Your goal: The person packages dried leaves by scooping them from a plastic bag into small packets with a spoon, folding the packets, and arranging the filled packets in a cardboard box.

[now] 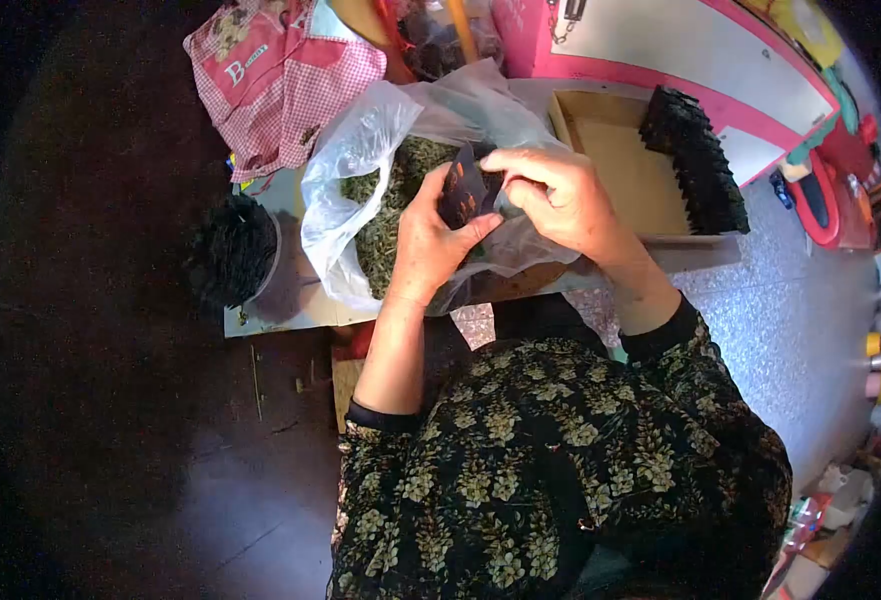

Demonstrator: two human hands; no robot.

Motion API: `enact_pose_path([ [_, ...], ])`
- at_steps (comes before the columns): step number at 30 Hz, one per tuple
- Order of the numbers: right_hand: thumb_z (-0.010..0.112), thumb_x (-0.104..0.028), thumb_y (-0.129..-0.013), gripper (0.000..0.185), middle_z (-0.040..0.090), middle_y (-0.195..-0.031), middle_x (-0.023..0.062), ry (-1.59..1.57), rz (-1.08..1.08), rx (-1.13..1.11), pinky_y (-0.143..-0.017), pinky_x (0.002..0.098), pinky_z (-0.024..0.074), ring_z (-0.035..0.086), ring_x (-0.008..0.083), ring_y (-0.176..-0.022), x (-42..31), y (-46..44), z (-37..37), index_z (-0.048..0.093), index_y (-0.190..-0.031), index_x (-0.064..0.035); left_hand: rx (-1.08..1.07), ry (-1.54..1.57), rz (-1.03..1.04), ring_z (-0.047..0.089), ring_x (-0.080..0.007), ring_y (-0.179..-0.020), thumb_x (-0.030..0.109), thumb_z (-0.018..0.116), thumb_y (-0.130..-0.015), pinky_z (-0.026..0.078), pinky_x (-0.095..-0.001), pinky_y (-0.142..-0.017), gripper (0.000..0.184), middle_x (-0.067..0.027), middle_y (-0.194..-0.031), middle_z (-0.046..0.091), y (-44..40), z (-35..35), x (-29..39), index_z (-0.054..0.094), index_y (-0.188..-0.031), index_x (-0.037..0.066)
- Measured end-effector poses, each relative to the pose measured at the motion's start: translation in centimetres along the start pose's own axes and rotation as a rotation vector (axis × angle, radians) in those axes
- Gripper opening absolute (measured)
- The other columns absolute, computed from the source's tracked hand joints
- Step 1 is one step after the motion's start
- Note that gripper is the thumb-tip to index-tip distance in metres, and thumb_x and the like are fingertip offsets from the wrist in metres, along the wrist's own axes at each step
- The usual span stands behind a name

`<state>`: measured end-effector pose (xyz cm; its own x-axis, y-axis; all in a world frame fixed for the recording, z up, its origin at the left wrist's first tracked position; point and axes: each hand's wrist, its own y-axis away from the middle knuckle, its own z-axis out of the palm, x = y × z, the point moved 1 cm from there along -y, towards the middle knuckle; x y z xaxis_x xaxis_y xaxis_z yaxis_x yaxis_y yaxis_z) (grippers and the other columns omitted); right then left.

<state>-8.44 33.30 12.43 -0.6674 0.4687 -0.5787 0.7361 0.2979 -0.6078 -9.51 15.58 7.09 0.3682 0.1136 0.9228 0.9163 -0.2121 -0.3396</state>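
My left hand (422,245) pinches the small dark packet (463,195) upright over the open plastic bag (328,225); too light a grip could drop it onto the dried leaves (375,245). My right hand (570,205) curls in at its edge, though I can't tell whether those fingers grip.

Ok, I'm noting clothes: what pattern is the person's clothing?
The clothing shows pale flowers on black; head view.
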Motion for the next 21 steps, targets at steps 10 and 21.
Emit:
enact_pose_path([
  [10, 0.062, -0.005, -0.075, 0.01, 0.064, -0.078, 0.0112, -0.024, 0.044, 0.002, -0.063, 0.0341, 0.0484, 0.063, 0.0242, -0.07, 0.8, 1.6, -4.5, 0.064, -0.084, -0.003, -0.262, 0.139, -0.079, 0.057, -0.0137, -0.094, 0.002, 0.078, -0.069, 0.046, -0.0296, -0.086, 0.06, -0.0038, -0.105, 0.06, -1.6, 3.1, 1.5, 0.052, -0.123, 0.002],
  [21, 0.061, -0.003, -0.071, 0.009, 0.058, -0.067, 0.01, 0.335, 0.26, 0.355, -0.056, 0.0281, 0.0455, 0.057, 0.0166, -0.059, 3.4, 4.3, -14.4, 0.062, -0.08, -0.0011, -0.578, 0.325, -0.065, 0.052, -0.0193, -0.114, 0.01, 0.075, -0.072, 0.041, -0.0303, -0.096, 0.066, -0.0076, -0.122, 0.056, -10.4, 15.2, 0.7, 0.045, -0.131, 0.001],
])
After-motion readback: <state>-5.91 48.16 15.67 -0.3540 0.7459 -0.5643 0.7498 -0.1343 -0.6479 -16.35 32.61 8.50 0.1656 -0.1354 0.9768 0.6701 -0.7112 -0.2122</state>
